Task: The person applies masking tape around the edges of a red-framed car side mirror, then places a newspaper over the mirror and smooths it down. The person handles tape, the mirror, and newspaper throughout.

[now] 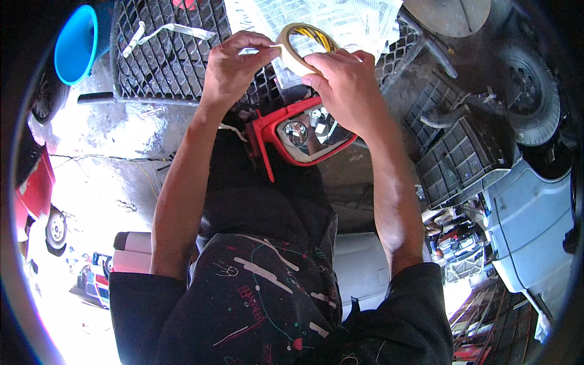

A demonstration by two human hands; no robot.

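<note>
A roll of masking tape point(292, 59), cream on the outside with a yellow and black core, is held up over the mesh table. My right hand point(347, 79) grips its near right side, thumb across the rim. At the roll's left side, my left hand point(238, 64) pinches the loose tape end between thumb and fingertips. Below both hands a red car side mirror point(310, 135) leans by my lap, its glass facing up with pale tape along the border. A small round mirror sits in the left part of the glass.
Newspaper sheets point(353, 18) lie on the black mesh table point(164, 67), beside a crumpled tape strip point(176, 29). A blue bucket point(76, 45) stands at far left. Black plastic crates point(459, 155) and a wheel point(529, 91) are at right, near a light-blue car panel point(535, 219).
</note>
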